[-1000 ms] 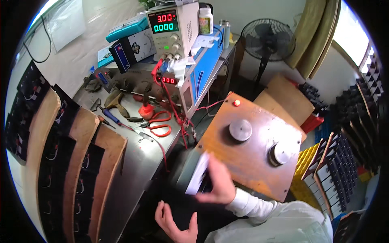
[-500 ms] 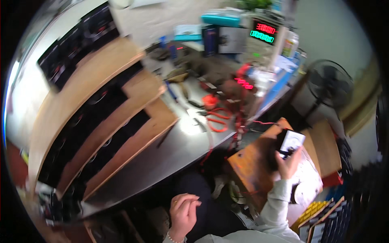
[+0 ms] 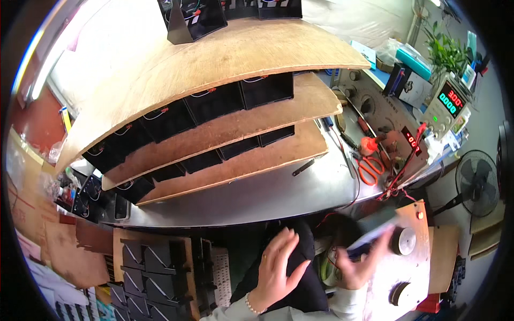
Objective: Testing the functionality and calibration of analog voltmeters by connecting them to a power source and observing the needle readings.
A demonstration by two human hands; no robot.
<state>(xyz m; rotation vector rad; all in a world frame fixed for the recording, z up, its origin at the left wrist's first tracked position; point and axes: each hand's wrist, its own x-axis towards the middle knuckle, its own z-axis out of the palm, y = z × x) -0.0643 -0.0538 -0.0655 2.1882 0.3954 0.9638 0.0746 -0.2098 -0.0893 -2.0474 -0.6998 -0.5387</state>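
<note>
My left hand (image 3: 278, 267) is held over my lap, palm facing right, with its fingers stretched out and nothing in them. My right hand (image 3: 364, 267) is smeared by motion, at the left edge of a worn wooden board (image 3: 415, 214). Between its thumb and fingers is a dark panel meter (image 3: 369, 238) with a pale face, tilted and blurred. On the board beside that hand are two round silver knobs or posts, the nearer one (image 3: 401, 293) and the farther one (image 3: 404, 241).
Wooden shelves (image 3: 230, 123) with black housings (image 3: 214, 107) stand on the metal bench (image 3: 241, 206). Orange-handled scissors (image 3: 370, 170), red leads and a power supply (image 3: 448, 104) are at the right. A fan (image 3: 476, 179) stands beyond. Several black pieces (image 3: 147, 273) lie on a board at lower left.
My view has swung left. My right hand has brought the meter from over the wooden board toward my lap. My left hand has risen and its fingers have straightened.
</note>
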